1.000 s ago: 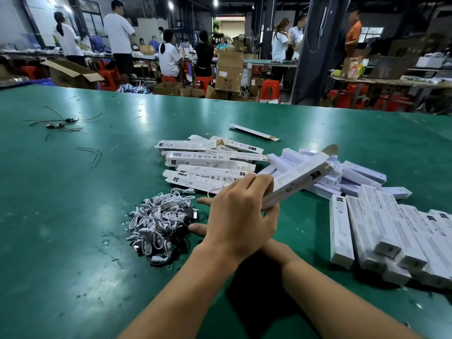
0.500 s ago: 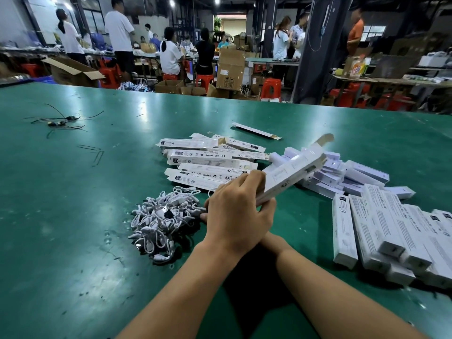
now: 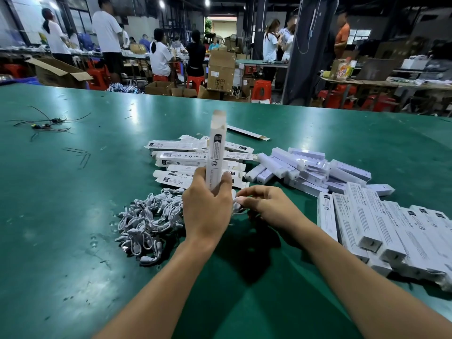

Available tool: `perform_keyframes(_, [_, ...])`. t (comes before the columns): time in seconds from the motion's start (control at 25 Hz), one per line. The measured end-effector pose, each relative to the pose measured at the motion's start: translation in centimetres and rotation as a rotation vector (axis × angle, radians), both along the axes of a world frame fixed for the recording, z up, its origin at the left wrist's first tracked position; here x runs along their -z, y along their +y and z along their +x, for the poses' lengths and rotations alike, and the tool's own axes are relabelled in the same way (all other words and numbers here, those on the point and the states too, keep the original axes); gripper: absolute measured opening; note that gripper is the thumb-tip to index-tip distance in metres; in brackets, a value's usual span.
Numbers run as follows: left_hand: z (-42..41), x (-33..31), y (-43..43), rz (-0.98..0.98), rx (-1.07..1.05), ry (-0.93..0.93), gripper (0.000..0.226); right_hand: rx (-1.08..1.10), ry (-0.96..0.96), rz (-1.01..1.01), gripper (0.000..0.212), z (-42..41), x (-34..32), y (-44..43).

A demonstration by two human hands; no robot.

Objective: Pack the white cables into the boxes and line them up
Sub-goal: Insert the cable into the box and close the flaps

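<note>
White cables (image 3: 149, 221) are piled just left of the left hand (image 3: 208, 211), which grips one box (image 3: 215, 152) upright with its open flap on top, I'd guess so it loads easily. The right hand (image 3: 266, 206) pinches what looks like a cable (image 3: 236, 204) at the box's base. Filled boxes (image 3: 381, 228) are lined up on the right and flat boxes (image 3: 186, 156) lie behind, all on a green table (image 3: 73, 216). Busy workshop beyond.
</note>
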State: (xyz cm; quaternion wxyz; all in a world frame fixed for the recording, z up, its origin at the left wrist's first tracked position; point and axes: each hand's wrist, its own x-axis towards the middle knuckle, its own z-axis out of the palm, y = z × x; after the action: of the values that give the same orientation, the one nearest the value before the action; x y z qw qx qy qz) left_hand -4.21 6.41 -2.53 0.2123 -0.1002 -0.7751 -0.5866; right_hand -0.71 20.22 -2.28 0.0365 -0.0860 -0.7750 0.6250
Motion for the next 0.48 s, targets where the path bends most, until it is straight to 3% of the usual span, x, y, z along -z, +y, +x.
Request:
perform_keyframes(0.12, [-0.2, 0.1, -0.1, 0.055, 0.043, -0.108, 0.021, 0.064, -0.024, 0.02, 0.008, 1.0, 0.6, 1.8])
perform_keyframes(0.36, [0.5, 0.5, 0.4, -0.086, 0.226, -0.243, 0.02, 0.251, 0.036, -0.341, 0.006, 2.6, 1.2, 3.1])
perform_keyframes(0.48, [0.9, 0.6, 0.5, -0.048, 0.324, -0.306, 0.017, 0.286, 0.118, -0.445, 0.009, 3.0, 1.1, 2.9])
